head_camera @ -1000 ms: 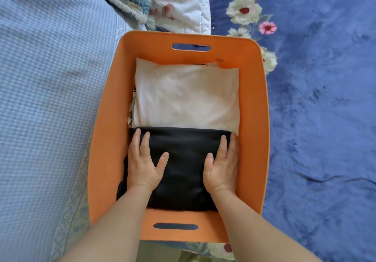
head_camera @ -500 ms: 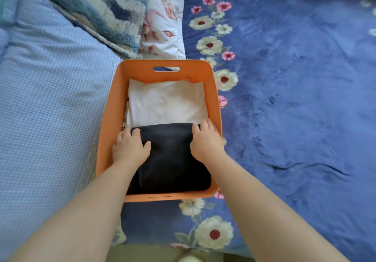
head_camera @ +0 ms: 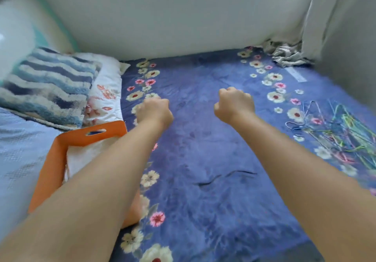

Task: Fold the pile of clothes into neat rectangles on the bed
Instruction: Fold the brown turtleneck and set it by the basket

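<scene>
1. An orange basket (head_camera: 50, 160) sat at 8 o'clock on the bed, a folded white garment (head_camera: 81, 156) inside, partly hidden by the left forearm.
2. The left hand (head_camera: 155, 111) hung over the blue floral blanket (head_camera: 203, 160), fingers curled into a fist, gripping nothing.
3. The right hand (head_camera: 234, 104), at 12 o'clock, was likewise fisted and empty.
4. Coloured hangers (head_camera: 335, 131) lay at 3 o'clock.

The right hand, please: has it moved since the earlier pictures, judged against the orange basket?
Yes. The right hand has left the orange basket, where it pressed folded dark clothing, and now hangs fisted over the blue bedspread, to the basket's right.
</scene>
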A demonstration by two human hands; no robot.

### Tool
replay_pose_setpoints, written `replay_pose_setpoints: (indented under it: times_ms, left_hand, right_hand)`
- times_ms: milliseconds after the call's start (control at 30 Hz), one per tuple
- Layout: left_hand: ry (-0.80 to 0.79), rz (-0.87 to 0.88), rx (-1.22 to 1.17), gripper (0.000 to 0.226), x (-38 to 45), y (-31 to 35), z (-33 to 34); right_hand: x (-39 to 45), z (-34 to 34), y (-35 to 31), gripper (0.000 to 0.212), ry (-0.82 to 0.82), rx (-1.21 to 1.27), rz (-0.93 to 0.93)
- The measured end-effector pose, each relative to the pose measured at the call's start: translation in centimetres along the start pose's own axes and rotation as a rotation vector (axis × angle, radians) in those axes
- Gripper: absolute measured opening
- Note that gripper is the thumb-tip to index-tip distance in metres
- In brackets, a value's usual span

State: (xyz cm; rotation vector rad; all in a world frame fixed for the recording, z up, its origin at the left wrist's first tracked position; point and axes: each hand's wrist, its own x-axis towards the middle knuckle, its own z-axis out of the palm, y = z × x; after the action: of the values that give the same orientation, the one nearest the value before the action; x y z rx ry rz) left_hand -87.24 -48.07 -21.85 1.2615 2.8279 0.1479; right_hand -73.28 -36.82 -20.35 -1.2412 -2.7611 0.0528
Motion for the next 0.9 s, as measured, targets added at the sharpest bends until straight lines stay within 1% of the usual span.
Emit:
replay_pose_setpoints:
  times_ms: [67, 167, 333, 367, 433, 533, 733, 833, 900]
  left_hand:
    - [0.061, 0.071, -0.027, 0.037, -0.8, 6.0, -2.3]
    - [0.139, 0.169, -0.091, 0.035, -3.2, 15.2, -5.7]
    - [0.233, 0.332, -0.17, 0.033, -7.8, 29.0, -10.7]
    - [0.251, 0.378, -0.186, 0.032, -8.8, 32.7, -12.2]
    - [0.255, 0.423, -0.188, 0.032, -9.5, 35.9, -13.3]
    - [0.28, 0.505, -0.198, 0.032, -10.8, 42.7, -15.1]
    - [0.283, 0.612, -0.193, 0.033, -10.9, 54.5, -17.2]
    - [0.261, 0.643, -0.179, 0.032, -9.8, 61.4, -17.5]
    - [0.237, 0.665, -0.146, 0.031, -8.7, 66.4, -17.4]
  right_hand:
    - [-1.5, -3.8, 5.9, 0.035, 0.064, -0.056, 0.039]
    - [-4.6, -9.5, 14.2, 0.034, 0.138, -0.067, 0.098]
    - [-10.2, -16.7, 26.2, 0.033, 0.222, -0.152, 0.193]
    - [-11.7, -18.9, 29.1, 0.032, 0.251, -0.147, 0.22]
    - [-12.6, -20.5, 31.5, 0.031, 0.268, -0.122, 0.244]
    - [-14.9, -23.6, 36.9, 0.031, 0.32, -0.116, 0.295]
    - [-16.9, -26.8, 47.3, 0.04, 0.386, -0.133, 0.379]
    - [-17.5, -27.7, 53.6, 0.039, 0.405, -0.155, 0.41]
    - [-17.5, -28.2, 58.4, 0.033, 0.41, -0.189, 0.432]
